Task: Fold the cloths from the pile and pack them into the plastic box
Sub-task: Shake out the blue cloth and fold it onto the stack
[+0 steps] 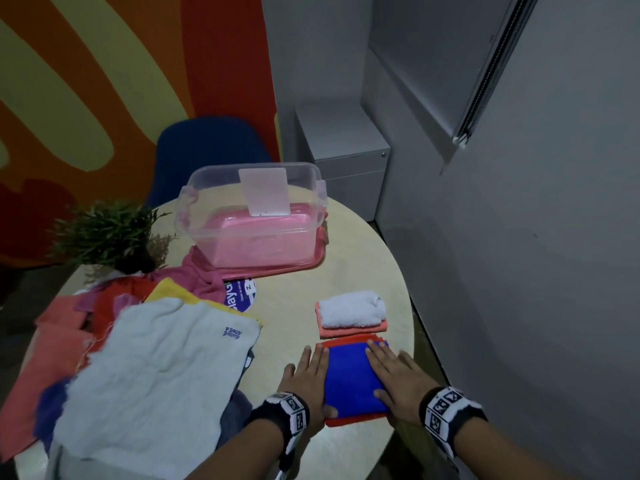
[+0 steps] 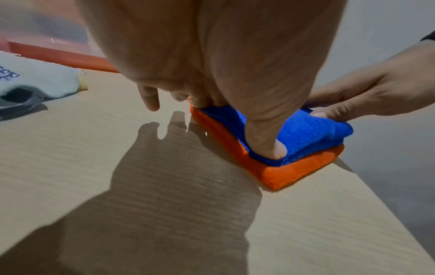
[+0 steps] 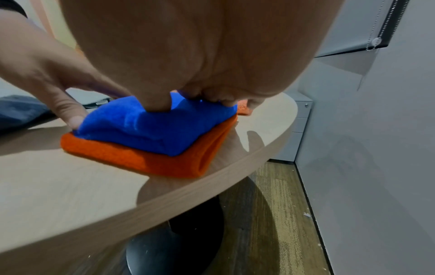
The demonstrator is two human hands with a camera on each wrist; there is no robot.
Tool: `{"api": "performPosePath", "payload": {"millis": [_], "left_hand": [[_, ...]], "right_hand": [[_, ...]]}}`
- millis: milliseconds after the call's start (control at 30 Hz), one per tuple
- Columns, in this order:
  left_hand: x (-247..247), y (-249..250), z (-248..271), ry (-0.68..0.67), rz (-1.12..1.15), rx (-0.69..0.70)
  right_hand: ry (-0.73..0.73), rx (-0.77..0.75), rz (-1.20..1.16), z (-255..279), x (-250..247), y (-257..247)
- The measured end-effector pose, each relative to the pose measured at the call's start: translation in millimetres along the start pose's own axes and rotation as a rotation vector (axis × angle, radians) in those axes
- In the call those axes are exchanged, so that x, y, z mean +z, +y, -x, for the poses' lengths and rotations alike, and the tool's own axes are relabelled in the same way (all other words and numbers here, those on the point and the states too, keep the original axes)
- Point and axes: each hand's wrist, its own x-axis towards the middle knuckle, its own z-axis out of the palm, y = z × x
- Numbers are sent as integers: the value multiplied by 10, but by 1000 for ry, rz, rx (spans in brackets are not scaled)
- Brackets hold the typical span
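Now both hands (image 1: pixel 349 382) press folded blue cloth (image 1: pixel 351 379) atop orange cloth (image 3: pixel 141 160).

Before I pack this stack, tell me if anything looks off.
The plastic box holds no cloths and stands on its pink lid. The folded blue cloth on the orange cloth lies close to the table edge. One pink cloth is tucked under the lid.

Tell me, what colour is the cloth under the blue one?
Orange cloth, seen best from the right wrist.
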Motion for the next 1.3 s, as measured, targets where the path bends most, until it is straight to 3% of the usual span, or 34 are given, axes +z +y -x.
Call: {"api": "performPosePath", "payload": {"millis": [133,933,1133,1300], "left_hand": [[4,-6,-42,-43,-1,1],[-105,34,-195,-133,-99,-4],[-248,85,-36,-16,-74,26],[-255,209,133,149,-40,135]], "right_hand": [[-97,-21,16,-78,-5,74],[-130,107,-40,-147,71,-62],[-94,75,0,-43,-164,-71],[13,84,-63,125,-196,-138]]}}
